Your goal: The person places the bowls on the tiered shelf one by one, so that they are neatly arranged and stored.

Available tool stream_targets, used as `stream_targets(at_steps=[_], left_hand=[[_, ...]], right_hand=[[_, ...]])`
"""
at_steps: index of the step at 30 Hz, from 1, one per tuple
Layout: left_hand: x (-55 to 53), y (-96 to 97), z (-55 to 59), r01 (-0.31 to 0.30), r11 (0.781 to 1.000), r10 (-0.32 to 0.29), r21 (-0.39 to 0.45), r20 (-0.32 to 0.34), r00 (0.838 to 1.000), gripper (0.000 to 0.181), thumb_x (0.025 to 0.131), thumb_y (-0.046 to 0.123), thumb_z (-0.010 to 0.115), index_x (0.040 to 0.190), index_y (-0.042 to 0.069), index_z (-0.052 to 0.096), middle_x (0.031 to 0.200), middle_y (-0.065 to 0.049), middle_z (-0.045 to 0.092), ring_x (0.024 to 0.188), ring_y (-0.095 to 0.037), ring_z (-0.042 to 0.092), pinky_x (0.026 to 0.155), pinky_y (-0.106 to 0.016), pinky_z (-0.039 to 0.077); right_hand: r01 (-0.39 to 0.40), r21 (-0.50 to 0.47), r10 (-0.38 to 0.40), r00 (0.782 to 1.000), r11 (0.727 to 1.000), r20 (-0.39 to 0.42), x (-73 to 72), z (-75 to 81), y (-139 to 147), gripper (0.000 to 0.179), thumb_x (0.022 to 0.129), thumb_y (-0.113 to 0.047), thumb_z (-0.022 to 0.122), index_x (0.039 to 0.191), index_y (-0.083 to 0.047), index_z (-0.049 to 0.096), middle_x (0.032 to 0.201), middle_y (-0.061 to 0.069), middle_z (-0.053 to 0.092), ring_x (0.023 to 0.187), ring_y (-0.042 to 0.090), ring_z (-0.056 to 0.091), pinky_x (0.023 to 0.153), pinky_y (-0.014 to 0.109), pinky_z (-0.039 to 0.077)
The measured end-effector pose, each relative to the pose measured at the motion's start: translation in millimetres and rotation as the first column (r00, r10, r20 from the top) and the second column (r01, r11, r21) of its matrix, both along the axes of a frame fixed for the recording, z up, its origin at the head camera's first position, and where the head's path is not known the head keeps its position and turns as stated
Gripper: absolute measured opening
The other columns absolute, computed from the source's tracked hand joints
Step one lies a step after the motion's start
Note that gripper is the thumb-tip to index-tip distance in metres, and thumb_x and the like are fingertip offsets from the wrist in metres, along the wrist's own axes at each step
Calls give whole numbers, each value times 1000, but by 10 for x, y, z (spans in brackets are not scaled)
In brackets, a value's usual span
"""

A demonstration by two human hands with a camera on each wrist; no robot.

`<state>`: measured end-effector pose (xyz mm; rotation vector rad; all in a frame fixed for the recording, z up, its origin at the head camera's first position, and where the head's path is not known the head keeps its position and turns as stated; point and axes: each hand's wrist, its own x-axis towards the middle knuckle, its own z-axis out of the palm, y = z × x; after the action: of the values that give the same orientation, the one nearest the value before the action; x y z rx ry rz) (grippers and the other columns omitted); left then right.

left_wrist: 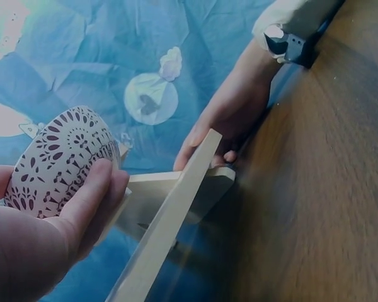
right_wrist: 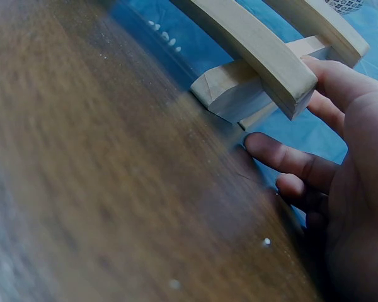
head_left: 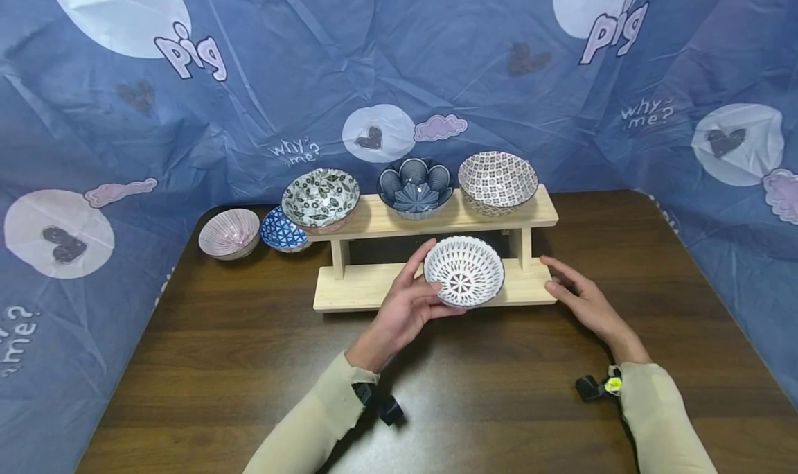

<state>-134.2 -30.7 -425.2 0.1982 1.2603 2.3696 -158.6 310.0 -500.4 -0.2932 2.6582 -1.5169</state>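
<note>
My left hand (head_left: 404,309) holds a small white bowl (head_left: 464,271) by its side, thumb at the rim and fingers round the outside, over the lower board of a two-tier wooden shelf (head_left: 349,287). Its inside carries grey dashes round a star, and dark petal motifs cover the outside of the bowl (left_wrist: 63,160) in the left wrist view. At the right end of the lower board is my right hand (head_left: 589,311), its thumb and index finger against the wood. The other fingers of the right hand (right_wrist: 359,170) hang loosely curled near the tabletop.
Along the upper board stand a leaf-patterned bowl (head_left: 321,198), a dark blue petal bowl (head_left: 415,190) and a grey-patterned bowl (head_left: 497,181). Left of the shelf sit a pink striped bowl (head_left: 229,233) and a blue-and-white bowl (head_left: 283,230). A blue printed cloth (head_left: 399,58) hangs behind the table (head_left: 499,405).
</note>
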Motion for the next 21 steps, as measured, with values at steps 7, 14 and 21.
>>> stream_targets(at_steps=[7,14,21], left_hand=[[-13,108,-38,14,1000,-14,17,14,1000,80,93,-8,38,161,26,14,164,-23,21,130,-44,48,105,-66,46],[-39,213,-55,20,999,-21,26,32,999,79,94,-9,39,160,28,15,164,-22,23,133,-45,46,106,-67,44],[-55,306,-69,11,999,-13,43,54,998,79,94,-9,38,160,29,16,164,-22,23,134,-48,44,108,-69,41]], right_hand=[[0,7,0,1000,1000,7,-1,5,3,52,104,-29,53,152,-13,42,142,-28,42,110,-13,46,89,7,38],[1,10,-1,1000,1000,14,-6,11,1,53,104,-30,53,153,-14,42,151,-14,45,111,-13,46,90,6,37],[0,13,0,1000,1000,13,-6,13,2,53,104,-30,53,153,-12,41,153,-7,46,111,-13,45,90,7,36]])
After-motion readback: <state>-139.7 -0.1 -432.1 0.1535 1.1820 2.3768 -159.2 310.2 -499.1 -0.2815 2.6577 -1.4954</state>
